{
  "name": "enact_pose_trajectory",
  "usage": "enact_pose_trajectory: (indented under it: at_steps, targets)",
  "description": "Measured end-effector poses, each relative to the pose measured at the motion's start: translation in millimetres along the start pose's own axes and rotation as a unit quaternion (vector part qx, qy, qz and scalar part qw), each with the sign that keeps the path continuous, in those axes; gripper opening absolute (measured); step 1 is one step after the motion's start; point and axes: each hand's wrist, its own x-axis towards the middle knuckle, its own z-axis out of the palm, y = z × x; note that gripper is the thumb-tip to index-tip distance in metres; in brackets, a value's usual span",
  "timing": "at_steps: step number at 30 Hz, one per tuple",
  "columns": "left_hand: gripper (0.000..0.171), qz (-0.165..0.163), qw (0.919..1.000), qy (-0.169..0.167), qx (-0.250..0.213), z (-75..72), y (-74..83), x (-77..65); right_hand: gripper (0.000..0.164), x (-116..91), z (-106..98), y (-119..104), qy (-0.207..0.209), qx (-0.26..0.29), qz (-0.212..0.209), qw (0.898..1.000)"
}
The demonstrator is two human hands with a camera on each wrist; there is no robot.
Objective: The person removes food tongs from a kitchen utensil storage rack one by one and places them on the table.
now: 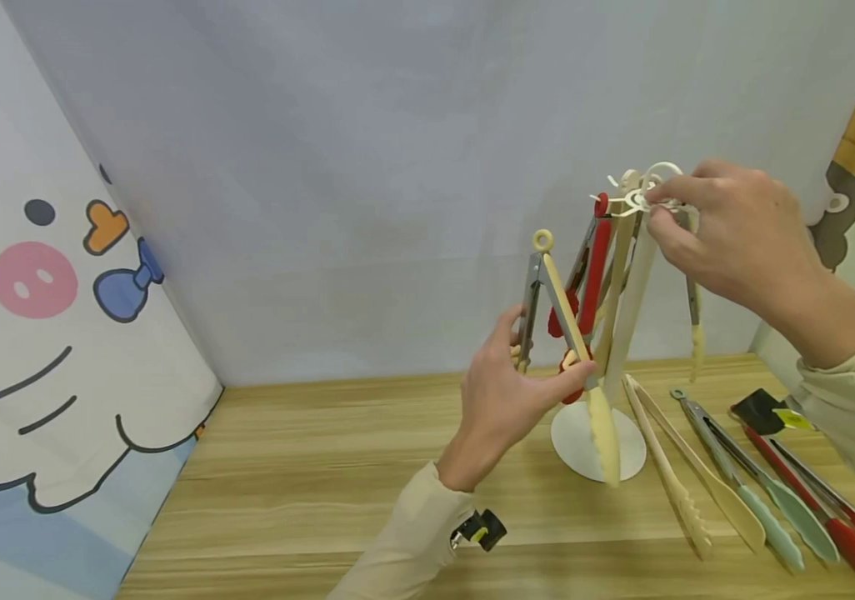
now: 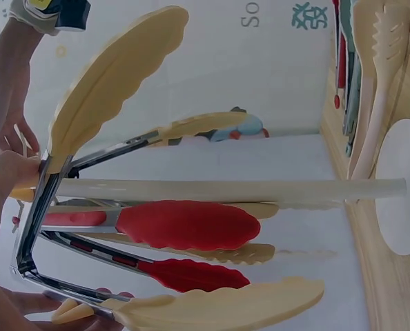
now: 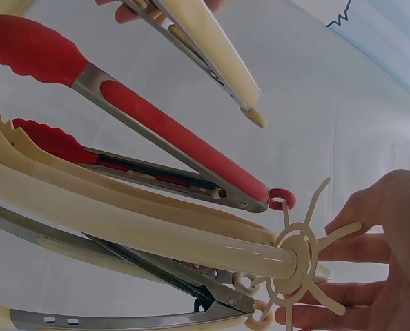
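Note:
My left hand [image 1: 498,396] grips a pair of cream-tipped metal tongs [image 1: 562,308], thumb on one arm and fingers round the other. The tongs are spread wide, ring end up, beside a white rack [image 1: 633,308]. In the left wrist view, their cream heads [image 2: 119,72] point away from the hand. At the top of the rack, my right hand [image 1: 742,237] pinches the hooked crown [image 3: 295,265] between thumb and fingers. Red tongs [image 3: 170,134] hang from one hook, and more tongs, some cream-tipped [image 1: 696,346], hang around the pole.
The rack's round white base [image 1: 566,446] stands on the wooden table [image 1: 307,500]. To its right lie beige tongs [image 1: 671,475], mint-green tongs [image 1: 768,504] and red tongs [image 1: 847,525]. A pale cloth [image 1: 367,200] hangs behind, with cartoon-printed cloth [image 1: 45,400] at the left.

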Motion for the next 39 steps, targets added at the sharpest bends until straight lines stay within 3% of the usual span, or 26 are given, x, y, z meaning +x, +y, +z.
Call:
enact_pose_trajectory:
  at_steps: [9,20,30,39]
  targets:
    - [0.082,-0.044,0.9988,-0.021,0.007,-1.5,-12.8,-3.0,0.025,1,1,-2,-0.003,0.005,-0.003,1.000]
    - [0.084,-0.071,0.9968,-0.019,0.029,0.8,-24.9,-4.2,0.026,1,-1,-4,-0.012,0.001,0.008,1.000]
    - [0.084,-0.116,0.9904,-0.031,0.069,7.4,-41.7,-3.6,0.027,1,0,-5,-0.012,-0.006,0.008,1.000]
    - [0.085,-0.122,0.9868,-0.031,0.102,15.4,-59.5,-7.9,0.028,1,2,-4,-0.008,-0.005,0.011,1.000]
